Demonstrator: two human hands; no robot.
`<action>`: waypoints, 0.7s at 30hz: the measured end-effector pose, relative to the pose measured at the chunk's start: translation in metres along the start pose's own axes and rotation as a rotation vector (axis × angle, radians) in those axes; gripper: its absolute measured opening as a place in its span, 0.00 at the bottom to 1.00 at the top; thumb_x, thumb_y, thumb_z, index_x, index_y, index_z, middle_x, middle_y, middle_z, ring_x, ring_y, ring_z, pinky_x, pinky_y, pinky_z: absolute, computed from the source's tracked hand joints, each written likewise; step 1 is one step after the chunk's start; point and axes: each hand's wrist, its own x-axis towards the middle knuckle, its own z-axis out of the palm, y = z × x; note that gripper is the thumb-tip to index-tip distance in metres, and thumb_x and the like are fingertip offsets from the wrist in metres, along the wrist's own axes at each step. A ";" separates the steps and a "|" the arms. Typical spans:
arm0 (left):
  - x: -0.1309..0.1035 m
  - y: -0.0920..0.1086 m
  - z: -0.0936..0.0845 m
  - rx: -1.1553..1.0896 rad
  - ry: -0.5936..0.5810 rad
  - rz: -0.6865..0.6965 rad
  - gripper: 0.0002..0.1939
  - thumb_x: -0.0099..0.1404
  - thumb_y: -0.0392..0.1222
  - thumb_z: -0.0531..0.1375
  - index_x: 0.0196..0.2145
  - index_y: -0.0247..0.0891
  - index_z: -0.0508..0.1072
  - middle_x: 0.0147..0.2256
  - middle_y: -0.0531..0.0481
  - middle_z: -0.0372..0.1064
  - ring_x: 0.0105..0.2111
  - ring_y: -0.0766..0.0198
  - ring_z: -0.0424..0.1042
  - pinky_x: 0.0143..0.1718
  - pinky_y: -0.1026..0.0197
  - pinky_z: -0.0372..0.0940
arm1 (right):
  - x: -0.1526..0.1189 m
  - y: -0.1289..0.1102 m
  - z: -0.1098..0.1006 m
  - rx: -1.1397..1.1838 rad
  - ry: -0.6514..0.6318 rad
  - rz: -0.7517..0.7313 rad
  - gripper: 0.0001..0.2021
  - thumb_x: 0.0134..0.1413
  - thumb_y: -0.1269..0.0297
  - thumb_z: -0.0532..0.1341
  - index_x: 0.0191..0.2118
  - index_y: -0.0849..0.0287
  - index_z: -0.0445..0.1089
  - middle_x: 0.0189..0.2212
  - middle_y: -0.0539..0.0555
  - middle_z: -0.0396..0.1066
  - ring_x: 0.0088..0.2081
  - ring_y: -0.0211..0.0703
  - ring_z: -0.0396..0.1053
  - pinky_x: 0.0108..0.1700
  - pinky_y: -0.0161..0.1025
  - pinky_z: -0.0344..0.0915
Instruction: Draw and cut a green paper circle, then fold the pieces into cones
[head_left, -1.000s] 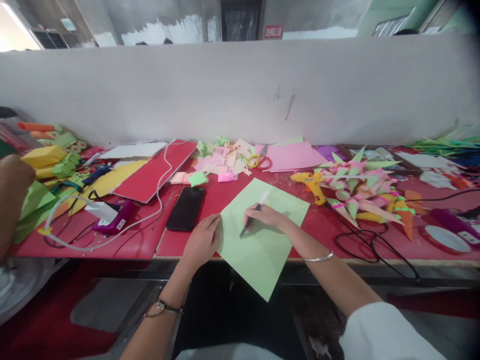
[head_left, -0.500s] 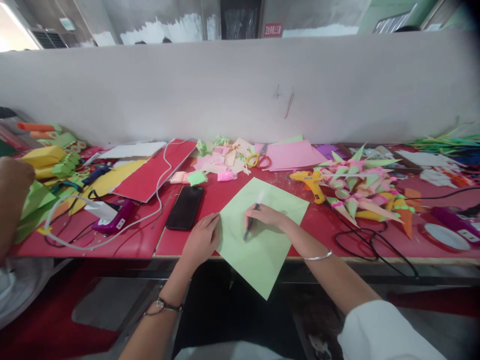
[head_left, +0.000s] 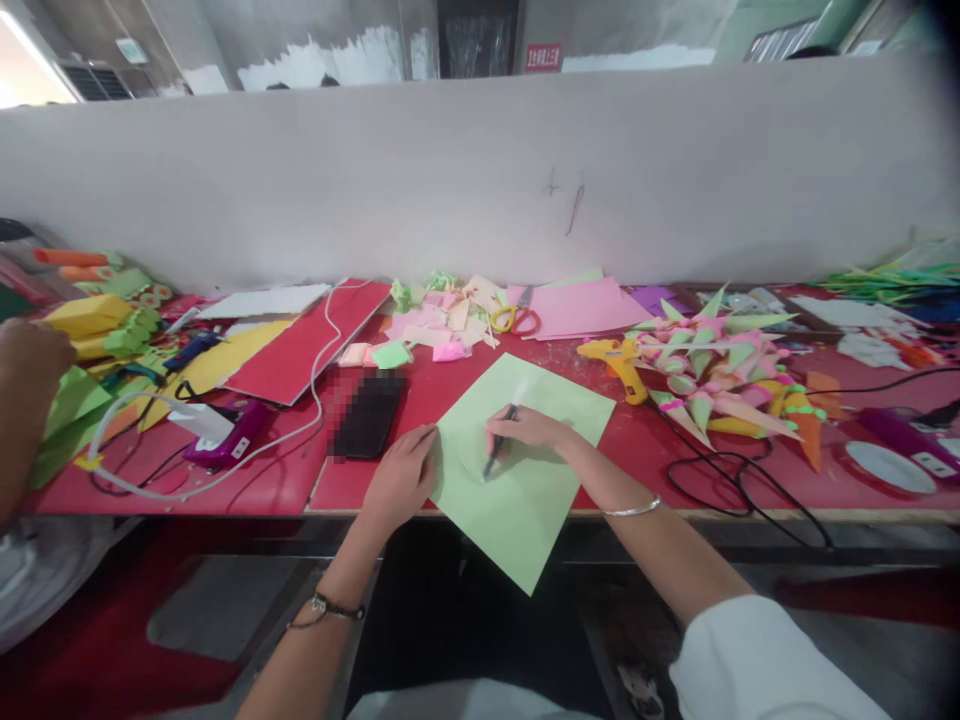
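Note:
A sheet of light green paper [head_left: 525, 510] lies turned cornerwise on the red table, its near corner hanging past the edge. My right hand [head_left: 529, 428] is closed around a dark pen [head_left: 492, 458], whose tip is on or close to the paper. Left of the tip runs a faint curved line. At the sheet's left corner rests my left hand [head_left: 405, 475], laid down with its fingers stretched out over the paper's edge. A black phone [head_left: 371, 418], partly pixelated, lies just beyond the left hand.
A yellow glue gun [head_left: 619, 365] lies beside pink and green paper cones [head_left: 709, 370] on the right. Scissors [head_left: 516, 318], pink paper [head_left: 581, 308] and scraps lie at the back. Leftward are a purple power strip [head_left: 232, 440], a white cable and another person's arm [head_left: 26, 400].
My right hand and the pen tip have shifted slightly left and toward me. The left hand stays at the paper's corner. The whole view has moved a little.

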 end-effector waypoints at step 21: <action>-0.004 0.009 -0.004 0.099 0.100 -0.015 0.20 0.61 0.34 0.48 0.51 0.29 0.63 0.50 0.40 0.62 0.49 0.56 0.62 0.52 0.54 0.59 | -0.091 0.032 -0.027 -0.824 0.585 -0.124 0.11 0.50 0.60 0.56 0.39 0.57 0.62 0.48 0.59 0.66 0.49 0.49 0.64 0.49 0.46 0.60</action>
